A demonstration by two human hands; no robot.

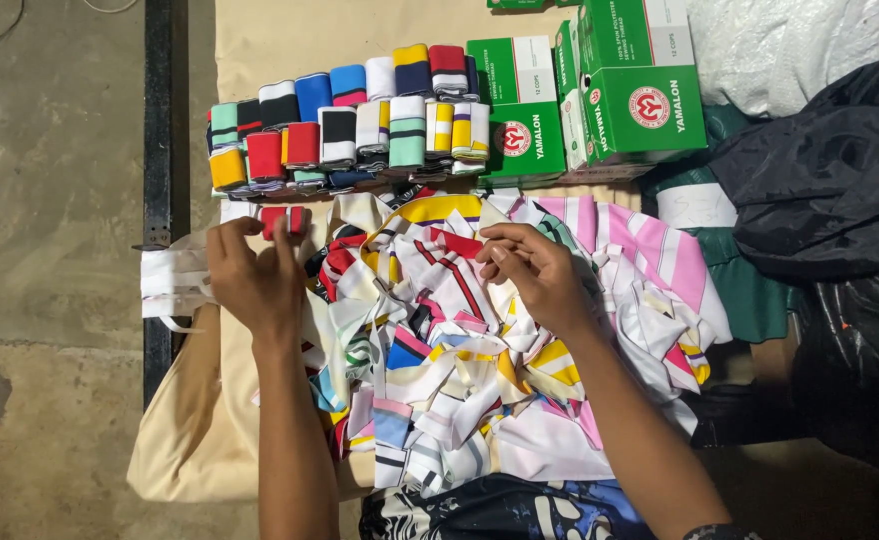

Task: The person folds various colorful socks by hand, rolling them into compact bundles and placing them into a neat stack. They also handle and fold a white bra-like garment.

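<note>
My left hand (250, 275) holds a small folded red and white cloth piece (285, 220) at the left edge of a loose heap of striped fabric strips (460, 340). My right hand (530, 270) rests on top of the heap with its fingers curled around a white strip with red stripes (455, 262). Beyond both hands, several folded pieces in red, blue, green, yellow and white stand packed in two rows (360, 125).
Green and white cardboard boxes (600, 100) stand at the back right. Black plastic bags (840, 200) lie to the right over green cloth. White strips (172, 280) hang off the left edge over a black bar (158, 120). A beige cloth (290, 40) covers the table.
</note>
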